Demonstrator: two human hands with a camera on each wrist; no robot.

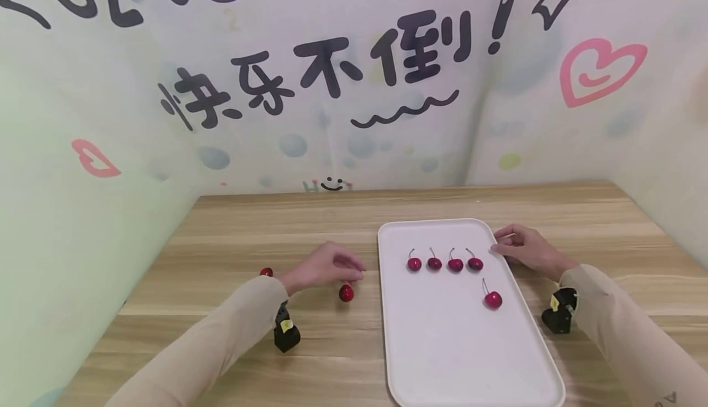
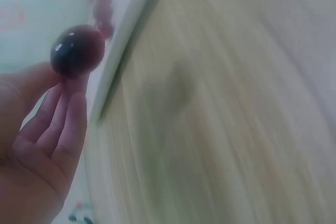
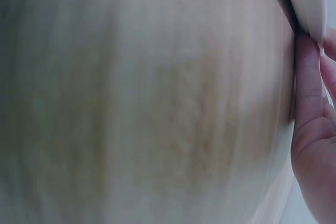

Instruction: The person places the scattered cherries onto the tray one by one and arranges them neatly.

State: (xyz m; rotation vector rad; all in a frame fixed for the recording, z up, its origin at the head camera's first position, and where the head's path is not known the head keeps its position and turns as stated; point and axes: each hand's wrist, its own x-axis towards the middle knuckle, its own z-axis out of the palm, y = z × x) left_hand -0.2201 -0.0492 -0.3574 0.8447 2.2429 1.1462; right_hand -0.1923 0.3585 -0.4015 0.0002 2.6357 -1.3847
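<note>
My left hand (image 1: 326, 267) pinches a dark red cherry (image 2: 77, 51) between thumb and fingertips, left of the white tray. In the head view the same cherry (image 1: 346, 293) shows just below the fingers. My right hand (image 1: 528, 250) holds the tray (image 1: 442, 358) at its right rim, near the far corner; the right wrist view has the thumb (image 3: 308, 77) against the edge. Several cherries with stems (image 1: 434, 264) stand in a row across the tray's far part. A single cherry (image 1: 493, 299) sits apart, nearer me and close to the right rim.
Another cherry (image 1: 266, 271) lies on the wooden table (image 1: 249, 222), partly hidden behind the left wrist. Black wrist cameras (image 1: 286, 330) hang under both sleeves. A printed white wall covering (image 1: 332, 149) rises behind the table's far edge.
</note>
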